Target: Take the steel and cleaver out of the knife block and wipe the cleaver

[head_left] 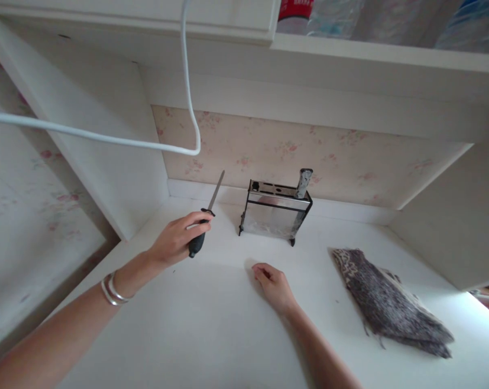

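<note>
My left hand grips the black handle of a honing steel. Its thin metal rod points up and away from me, above the white counter. To the right of the rod, against the back wall, stands a knife block with a clear front, black edges and a slotted metal top. A single speckled grey handle sticks up from the block's right end. My right hand rests on the counter in front of the block, its fingers loosely curled in, with nothing visible in them.
A folded grey-brown cloth lies on the right of the counter. A white cable hangs across the upper left. Overhead, a shelf holds a red-labelled bottle and clear plastic items. Side panels enclose the counter.
</note>
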Tool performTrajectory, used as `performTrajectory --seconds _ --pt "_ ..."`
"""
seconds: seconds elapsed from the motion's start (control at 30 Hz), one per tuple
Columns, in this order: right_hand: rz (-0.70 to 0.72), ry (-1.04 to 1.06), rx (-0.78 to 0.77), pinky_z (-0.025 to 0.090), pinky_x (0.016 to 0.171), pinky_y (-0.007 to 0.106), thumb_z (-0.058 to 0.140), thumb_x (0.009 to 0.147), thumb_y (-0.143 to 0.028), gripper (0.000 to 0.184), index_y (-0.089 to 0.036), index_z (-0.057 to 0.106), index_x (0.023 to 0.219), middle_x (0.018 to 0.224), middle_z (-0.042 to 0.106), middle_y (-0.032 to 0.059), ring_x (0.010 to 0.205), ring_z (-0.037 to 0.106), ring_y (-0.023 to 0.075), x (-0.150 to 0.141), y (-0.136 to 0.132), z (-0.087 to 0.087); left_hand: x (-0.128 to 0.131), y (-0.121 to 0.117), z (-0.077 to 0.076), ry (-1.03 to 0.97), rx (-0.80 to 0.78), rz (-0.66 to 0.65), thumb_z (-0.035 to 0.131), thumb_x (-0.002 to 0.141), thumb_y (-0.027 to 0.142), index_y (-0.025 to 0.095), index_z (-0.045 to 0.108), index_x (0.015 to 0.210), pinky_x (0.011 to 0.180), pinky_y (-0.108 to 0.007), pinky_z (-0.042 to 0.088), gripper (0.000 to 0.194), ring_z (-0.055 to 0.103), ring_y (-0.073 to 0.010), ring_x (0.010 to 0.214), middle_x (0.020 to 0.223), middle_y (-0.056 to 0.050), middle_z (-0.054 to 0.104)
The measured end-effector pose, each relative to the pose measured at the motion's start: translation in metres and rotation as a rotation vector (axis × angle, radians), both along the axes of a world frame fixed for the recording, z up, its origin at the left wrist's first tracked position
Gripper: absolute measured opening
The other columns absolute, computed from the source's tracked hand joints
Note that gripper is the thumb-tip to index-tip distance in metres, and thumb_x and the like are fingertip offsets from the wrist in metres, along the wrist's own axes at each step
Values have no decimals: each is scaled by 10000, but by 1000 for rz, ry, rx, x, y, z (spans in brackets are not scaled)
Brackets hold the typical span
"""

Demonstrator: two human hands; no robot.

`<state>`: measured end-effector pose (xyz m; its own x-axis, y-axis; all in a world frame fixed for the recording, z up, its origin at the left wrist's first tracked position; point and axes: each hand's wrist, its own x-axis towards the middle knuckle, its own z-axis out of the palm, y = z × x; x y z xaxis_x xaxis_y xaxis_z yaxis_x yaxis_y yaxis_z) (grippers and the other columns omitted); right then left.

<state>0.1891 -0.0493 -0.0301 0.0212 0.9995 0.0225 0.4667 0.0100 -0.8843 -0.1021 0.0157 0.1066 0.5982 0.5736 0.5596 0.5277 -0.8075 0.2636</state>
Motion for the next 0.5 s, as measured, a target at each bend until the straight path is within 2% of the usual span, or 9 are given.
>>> performTrajectory --seconds 0.13,0.27,0.5 --pt "-6 -37 -17 432 665 283 471 856 -503 379 -205 697 918 789 678 35 727 598 182 -4 2 -2 -38 -4 -44 22 -127 86 441 802 104 304 619 1078 945 -353 473 384 562 -207 1162 1284 -68 574" --pt "-10 -95 -24 443 713 299 476 854 -504 370 -219 700 924 825 692 37 752 615 193 -7 4 -3 -65 -8 -74 63 -205 166 459 774 98 298 615 1087 915 -358 493 403 594 -212 1119 1288 -61 579" --pt "-16 -155 -33 429 707 288 461 866 -504 364 -227 693 912 816 685 22 762 610 189 -8 3 -3 -103 -20 -114 167 -64 203 422 747 32 232 588 1103 843 -262 515 441 637 -162 1043 1288 -58 582"
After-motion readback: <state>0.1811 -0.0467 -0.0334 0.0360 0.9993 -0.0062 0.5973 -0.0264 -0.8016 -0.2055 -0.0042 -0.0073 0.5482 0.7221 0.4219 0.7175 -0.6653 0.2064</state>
